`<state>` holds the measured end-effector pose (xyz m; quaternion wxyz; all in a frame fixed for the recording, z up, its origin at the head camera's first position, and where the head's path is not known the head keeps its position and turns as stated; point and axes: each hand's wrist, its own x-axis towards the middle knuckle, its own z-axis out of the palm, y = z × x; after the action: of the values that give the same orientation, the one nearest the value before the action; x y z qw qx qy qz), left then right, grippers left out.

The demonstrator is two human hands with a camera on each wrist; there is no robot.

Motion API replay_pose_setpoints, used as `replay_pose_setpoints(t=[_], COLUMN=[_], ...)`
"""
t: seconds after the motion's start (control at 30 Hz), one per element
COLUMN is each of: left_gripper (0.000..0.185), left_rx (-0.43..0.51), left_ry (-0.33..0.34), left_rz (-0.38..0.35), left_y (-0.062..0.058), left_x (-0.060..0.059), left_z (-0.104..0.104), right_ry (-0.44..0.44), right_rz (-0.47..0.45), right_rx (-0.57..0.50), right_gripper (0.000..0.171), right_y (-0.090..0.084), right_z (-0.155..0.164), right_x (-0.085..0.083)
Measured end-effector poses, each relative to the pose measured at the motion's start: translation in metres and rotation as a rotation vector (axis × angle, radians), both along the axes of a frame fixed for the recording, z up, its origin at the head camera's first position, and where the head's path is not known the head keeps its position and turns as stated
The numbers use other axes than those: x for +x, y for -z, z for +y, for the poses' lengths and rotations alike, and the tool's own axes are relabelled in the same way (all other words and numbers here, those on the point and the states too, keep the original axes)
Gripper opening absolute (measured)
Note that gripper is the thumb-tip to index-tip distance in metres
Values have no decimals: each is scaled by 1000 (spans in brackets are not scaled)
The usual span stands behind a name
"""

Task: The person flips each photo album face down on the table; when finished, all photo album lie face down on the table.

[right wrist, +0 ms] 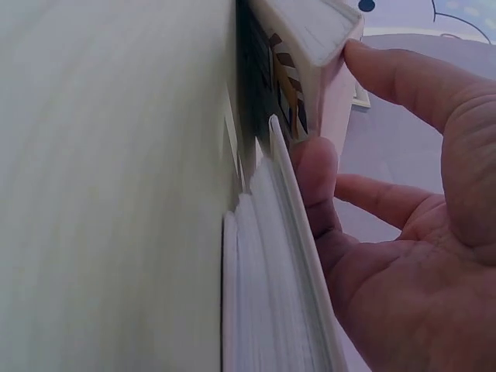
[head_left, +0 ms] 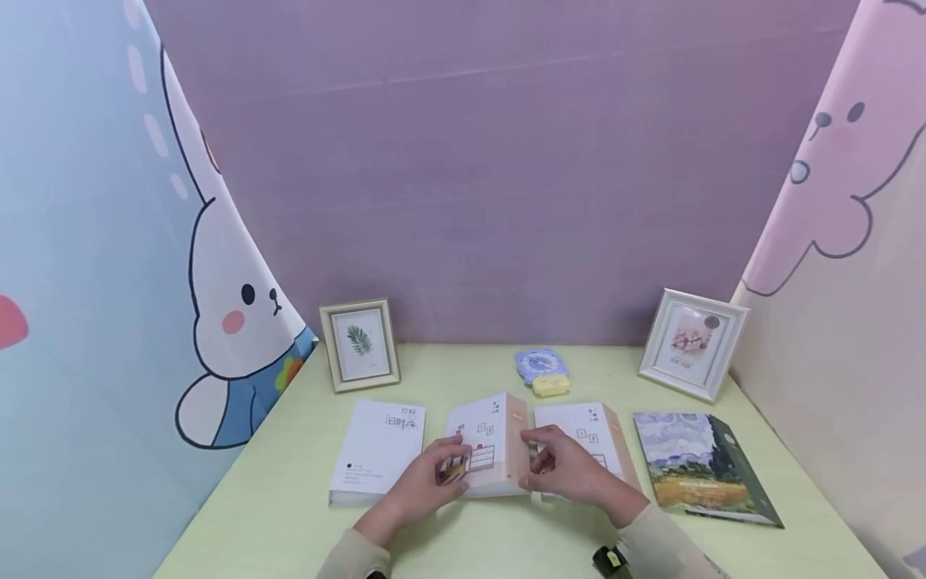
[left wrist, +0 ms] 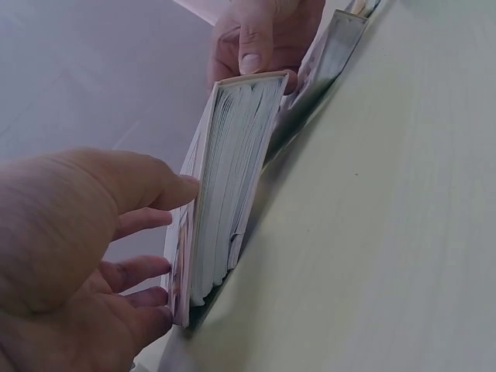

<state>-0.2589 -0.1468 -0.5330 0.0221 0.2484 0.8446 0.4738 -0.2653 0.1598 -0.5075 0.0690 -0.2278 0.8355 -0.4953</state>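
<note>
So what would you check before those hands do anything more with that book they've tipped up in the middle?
1. Left hand on the tipped-up book: ok, fingers on its front cover.
2. Right hand on the book: ok, thumb over its top edge in the left wrist view.
3. Book clear of its neighbours: not ok, it leans close over the matching book on its right.
4. White book on the left out of the way: ok, lying flat, apart.
5. Painted-cover book untouched: ok.
6. How firm the grip is: cannot tell.
</note>
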Motion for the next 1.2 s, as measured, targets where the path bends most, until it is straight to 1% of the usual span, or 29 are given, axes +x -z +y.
replay_pose_setpoints(t=[0.13, 0.27, 0.4, 0.7, 0.83, 1.07, 1.2], left_gripper=[62, 61, 60, 57, 55, 54, 55], left_rx=[15, 25, 21, 12, 26, 33, 48], left_ry=[-10, -11, -12, -15, -6, -12, -6], left_rz=[-30, -42, -43, -37, -36, -51, -40], left_y=[1, 1, 1, 0, -1, -3, -3], left_x=[-2, -2, -2, -1, 0, 2, 1], left_z=[0, 0, -1, 0, 1, 2, 2], right_ry=[-6, -4, 1, -16, -17, 6, 5], right_rz=[-10, -17, -30, -19, -18, -5, -1], right_rx=[8, 26, 29, 31, 44, 58, 58], right_gripper=[78, 77, 78, 73, 72, 72, 66], right_y=[1, 3, 4, 6, 6, 5, 7], right_z=[1, 1, 1, 2, 1, 0, 0], right_x=[-2, -3, -3, -4, -4, -3, -4])
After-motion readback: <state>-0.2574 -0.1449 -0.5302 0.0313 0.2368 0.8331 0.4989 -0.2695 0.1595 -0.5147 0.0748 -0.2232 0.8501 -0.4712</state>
